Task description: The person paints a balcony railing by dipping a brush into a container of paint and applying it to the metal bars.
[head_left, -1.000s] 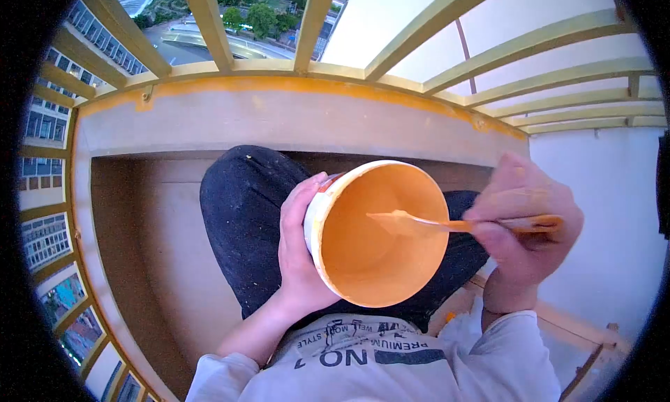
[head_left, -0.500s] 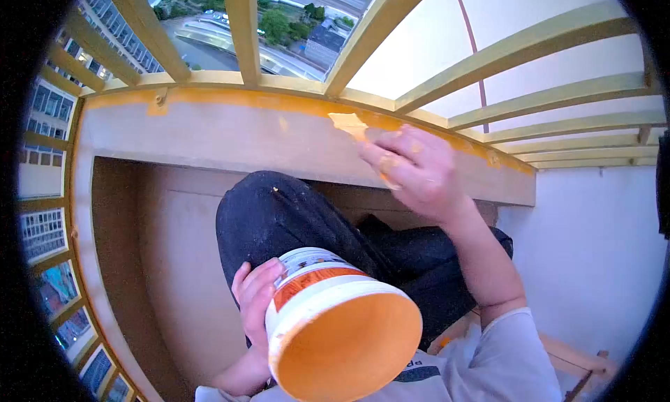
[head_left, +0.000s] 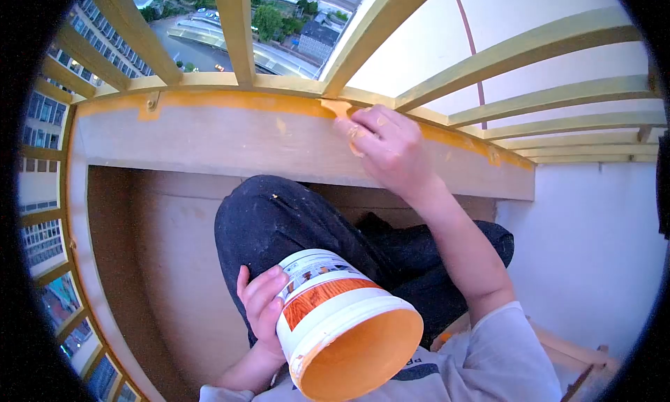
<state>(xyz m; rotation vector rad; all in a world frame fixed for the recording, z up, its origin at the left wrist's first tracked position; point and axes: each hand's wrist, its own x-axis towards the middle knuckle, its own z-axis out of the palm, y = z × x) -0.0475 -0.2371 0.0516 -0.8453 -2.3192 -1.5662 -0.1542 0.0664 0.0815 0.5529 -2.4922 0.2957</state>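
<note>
My right hand (head_left: pixel 386 149) is closed around a small flat scraper (head_left: pixel 338 107) with a flared blade smeared orange-yellow. Its blade edge meets the orange strip (head_left: pixel 265 103) at the top of the pale ledge, just under the yellow railing. Yellow smears mark my fingers. Down at my lap, my left hand (head_left: pixel 264 301) grips the side of a white bucket (head_left: pixel 328 332) that carries a wood-grain label band. The bucket is tilted with its mouth facing me. Orange coats its inner wall; its bottom is hidden from view.
Yellow slatted railing (head_left: pixel 241 35) rises past the ledge (head_left: pixel 209 140) and continues down the left side. Buildings and a road lie far below outside. My bent dark-trousered knee (head_left: pixel 262 213) sits close to the ledge. A white wall (head_left: pixel 586 227) stands at right.
My right hand has moved slightly left and up, bringing the scraper from in front of the ledge to its top edge. The bucket has turned slightly, showing more label.
</note>
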